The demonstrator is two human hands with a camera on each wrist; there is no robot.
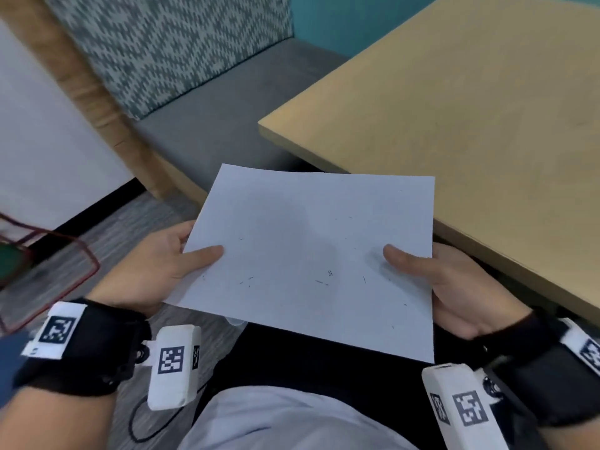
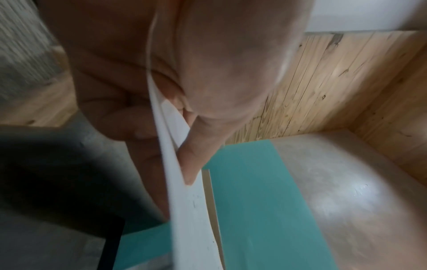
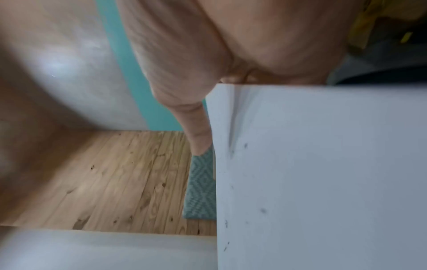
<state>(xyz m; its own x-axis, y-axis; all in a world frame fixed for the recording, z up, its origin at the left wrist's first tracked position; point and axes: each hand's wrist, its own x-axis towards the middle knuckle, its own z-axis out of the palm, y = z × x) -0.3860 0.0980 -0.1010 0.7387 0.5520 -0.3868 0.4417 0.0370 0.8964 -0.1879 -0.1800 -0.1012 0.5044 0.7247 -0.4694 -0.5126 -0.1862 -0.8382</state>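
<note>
A white sheet of paper (image 1: 311, 254) with several small dark specks on it is held flat over my lap, just short of the table. My left hand (image 1: 162, 264) pinches its left edge, thumb on top and fingers underneath. My right hand (image 1: 448, 280) pinches the right edge the same way. In the left wrist view the paper (image 2: 184, 210) runs edge-on between thumb and fingers. In the right wrist view the paper (image 3: 323, 173) fills the right half, with my thumb (image 3: 194, 127) along its edge.
A light wooden table (image 1: 470, 108) stands ahead to the right, its corner close to the paper. A bench with a grey seat (image 1: 227, 105) and patterned backrest (image 1: 181, 43) is at the back left. A red wire basket (image 1: 42, 271) sits on the floor at left.
</note>
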